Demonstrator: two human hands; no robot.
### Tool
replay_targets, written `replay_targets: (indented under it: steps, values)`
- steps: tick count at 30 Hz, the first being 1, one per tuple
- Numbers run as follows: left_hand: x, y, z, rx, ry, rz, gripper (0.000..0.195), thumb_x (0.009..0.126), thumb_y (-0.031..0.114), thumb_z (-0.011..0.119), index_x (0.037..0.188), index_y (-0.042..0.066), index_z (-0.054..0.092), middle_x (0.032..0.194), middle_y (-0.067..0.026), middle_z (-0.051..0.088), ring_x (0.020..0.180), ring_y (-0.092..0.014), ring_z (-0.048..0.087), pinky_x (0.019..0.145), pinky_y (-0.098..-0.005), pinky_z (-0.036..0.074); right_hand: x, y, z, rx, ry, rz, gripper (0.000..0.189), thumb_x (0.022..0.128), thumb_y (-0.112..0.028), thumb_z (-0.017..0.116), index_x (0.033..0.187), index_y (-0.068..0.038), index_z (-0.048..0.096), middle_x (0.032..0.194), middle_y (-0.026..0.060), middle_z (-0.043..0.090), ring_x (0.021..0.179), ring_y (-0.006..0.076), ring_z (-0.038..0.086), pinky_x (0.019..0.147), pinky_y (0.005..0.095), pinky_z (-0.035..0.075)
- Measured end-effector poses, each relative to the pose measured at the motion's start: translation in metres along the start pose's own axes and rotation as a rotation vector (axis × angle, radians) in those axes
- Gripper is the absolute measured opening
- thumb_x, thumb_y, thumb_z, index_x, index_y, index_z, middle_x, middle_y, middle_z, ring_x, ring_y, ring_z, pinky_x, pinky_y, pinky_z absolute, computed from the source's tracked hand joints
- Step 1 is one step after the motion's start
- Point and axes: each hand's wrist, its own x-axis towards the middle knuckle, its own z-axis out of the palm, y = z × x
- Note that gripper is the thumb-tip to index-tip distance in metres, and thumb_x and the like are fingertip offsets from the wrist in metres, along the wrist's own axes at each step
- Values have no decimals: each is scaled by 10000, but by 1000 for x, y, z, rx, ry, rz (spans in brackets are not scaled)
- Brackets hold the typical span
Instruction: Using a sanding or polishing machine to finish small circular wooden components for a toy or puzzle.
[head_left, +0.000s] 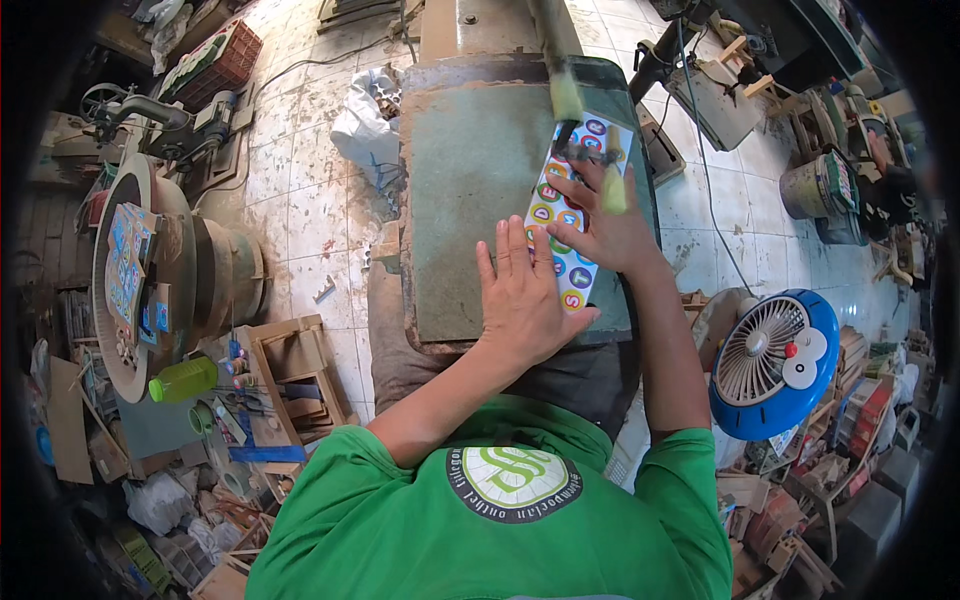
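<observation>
A long white board printed with coloured letter circles (541, 213) lies slantwise on the green-grey worktable (465, 150) of a machine, which looks like a scroll saw. My left hand (521, 289) rests flat on the board's near left edge, fingers together, with its thumb by the near end. My right hand (611, 225) presses on the board's right part with its fingers spread. The machine's dark arm with blurred yellow-green parts (566, 97) reaches over the board's far end, just beyond my right fingers. The blade itself cannot be made out.
A blue-rimmed fan (776, 364) stands at the right. On the left, printed pieces (127, 262) lie on a round container, near a green bottle (184, 379) and a wooden frame (289, 375). A white sack (367, 112) lies beyond the table. A co-worker's arm (877, 150) shows far right.
</observation>
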Motion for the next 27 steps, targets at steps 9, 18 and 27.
replay_targets:
  steps: [9,18,27]
  values:
    - [1,-5,0,13,12,7,1275,694,625,884,1579,-115,340,1641,-365,316,1581,-502,274,1243,-717,185,0,1,6,22,69,-45,666,921,-490,752,1487,-161,630,1677,142,431,1581,458,311,1297,566,249]
    - [3,-17,-7,13,-17,34,1248,691,619,869,1584,-95,368,1666,-346,312,1589,-482,282,1244,-716,196,-4,-13,9,36,107,55,638,923,-485,762,1470,-174,656,1658,157,454,1590,464,299,1276,536,291]
    - [5,-36,-24,58,-104,106,1230,704,624,853,1610,-52,367,1683,-313,309,1596,-458,287,1262,-682,196,-11,-34,14,-98,158,143,647,929,-522,723,1481,-195,637,1678,170,434,1556,402,391,1231,787,125]
